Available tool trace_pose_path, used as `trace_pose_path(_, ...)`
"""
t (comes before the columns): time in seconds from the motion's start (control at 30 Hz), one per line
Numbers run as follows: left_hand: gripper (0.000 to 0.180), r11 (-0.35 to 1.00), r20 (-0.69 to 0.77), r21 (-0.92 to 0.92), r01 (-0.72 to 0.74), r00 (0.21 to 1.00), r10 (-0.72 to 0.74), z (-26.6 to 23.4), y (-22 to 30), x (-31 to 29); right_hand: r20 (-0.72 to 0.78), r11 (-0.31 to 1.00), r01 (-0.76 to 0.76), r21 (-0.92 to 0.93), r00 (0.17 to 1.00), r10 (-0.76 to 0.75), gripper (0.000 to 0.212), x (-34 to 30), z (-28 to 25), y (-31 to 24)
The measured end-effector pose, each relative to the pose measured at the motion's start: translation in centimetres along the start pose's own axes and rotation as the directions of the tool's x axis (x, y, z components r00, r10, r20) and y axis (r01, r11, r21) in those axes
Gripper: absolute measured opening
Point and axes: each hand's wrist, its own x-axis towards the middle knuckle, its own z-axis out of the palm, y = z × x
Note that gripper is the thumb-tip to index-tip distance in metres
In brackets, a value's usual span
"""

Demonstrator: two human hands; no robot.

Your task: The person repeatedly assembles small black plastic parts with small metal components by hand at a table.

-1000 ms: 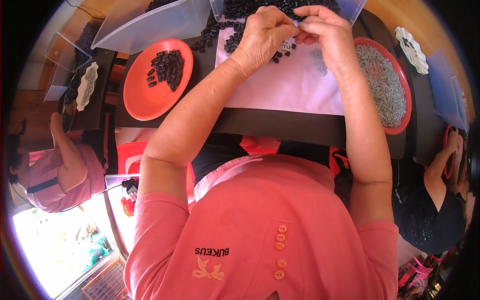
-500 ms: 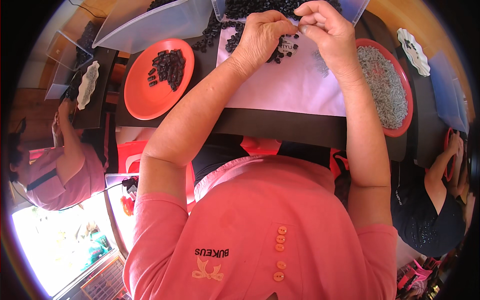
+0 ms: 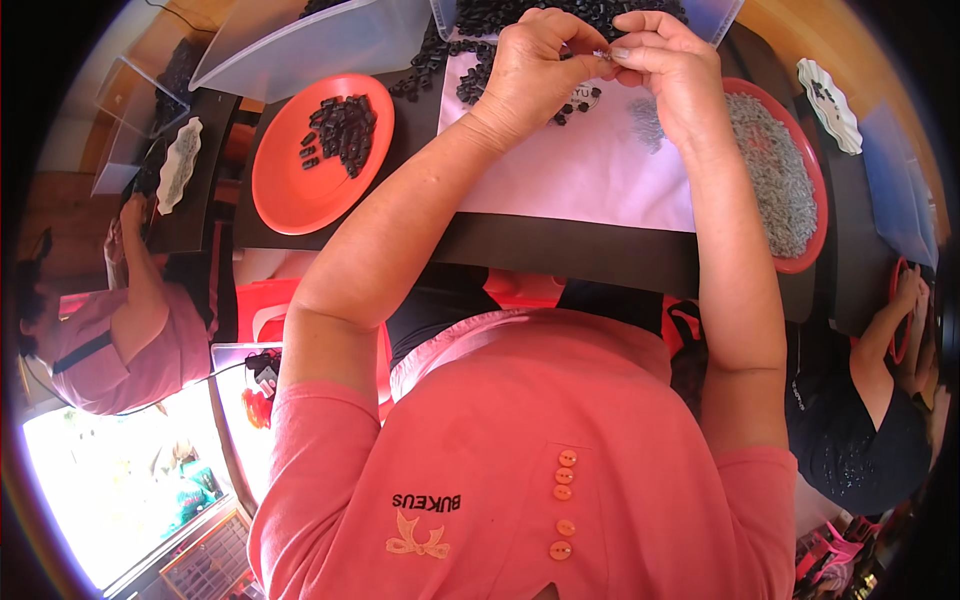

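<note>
My left hand [image 3: 535,80] and my right hand [image 3: 675,85] meet over the far part of a pale pink cloth [image 3: 590,190]. Both are closed in a pinch, fingertips nearly touching. Between them shows a tiny glinting piece, too small to name; the fingers cover most of it. Small black plastic parts [image 3: 572,106] lie on the cloth under my hands. A little heap of small silvery pieces [image 3: 648,125] sits on the cloth beside my right wrist. Right of that, a red tray [image 3: 822,200] is full of similar silvery pieces [image 3: 775,180].
An orange-red bowl [image 3: 285,205] at left holds longer black parts [image 3: 345,130]. Beyond my hands stands a clear plastic bin [image 3: 725,15] of black parts, with another translucent bin [image 3: 300,55] to its left. White scalloped dishes [image 3: 845,135] lie on side tables. Other people [image 3: 140,330] sit at both sides.
The fingertips of both hands have come closer together, and my right fingers have folded inward. A small glint now shows between them. The bowl and tray stay put.
</note>
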Motion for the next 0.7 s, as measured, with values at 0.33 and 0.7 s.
trace_pose_path(0.33,0.019,0.767,0.161,-0.17,0.619,0.785,-0.598,-0.3,0.7,0.5,0.336,0.634,0.193,0.748,0.715,-0.614,0.02,1.8,0.1,2.4)
trace_pose_path(0.7,0.019,0.361,0.4,-0.5,0.787,0.58,-0.71,-1.2,0.8,0.8,0.093,0.963,0.267,-0.023,0.96,-0.264,0.022,0.3,0.0,1.1)
